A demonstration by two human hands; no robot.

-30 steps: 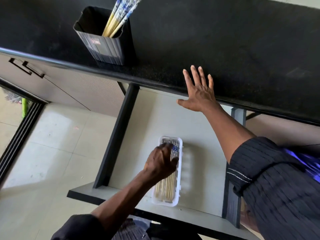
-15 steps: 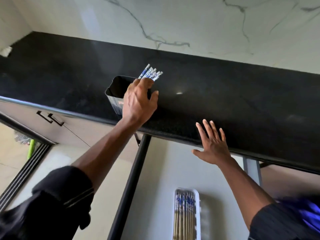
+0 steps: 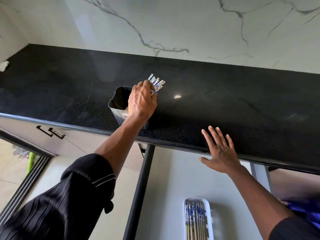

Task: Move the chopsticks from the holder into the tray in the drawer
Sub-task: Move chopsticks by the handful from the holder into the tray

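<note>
A dark square holder (image 3: pixel 117 103) stands near the front edge of the black countertop. Several chopsticks (image 3: pixel 156 82) with blue-and-white patterned tops stick out of it. My left hand (image 3: pixel 141 101) is over the holder with its fingers closed around the chopsticks' upper ends. Below the counter the drawer (image 3: pixel 166 191) is pulled out. A white tray (image 3: pixel 208 219) lies in it with several chopsticks (image 3: pixel 194 222) side by side. My right hand (image 3: pixel 220 153) rests flat on the counter's front edge, fingers spread, holding nothing.
The black countertop (image 3: pixel 242 104) runs across the view under a white marble wall (image 3: pixel 173 23). The drawer's dark side rail (image 3: pixel 140 193) stands left of the tray. A cabinet front with black handles (image 3: pixel 51 132) is at the left, with tiled floor below.
My left hand left the tray in the drawer, rose to the holder and closed on the chopsticks there. The view tilted upward. My right hand stayed on the counter edge.
</note>
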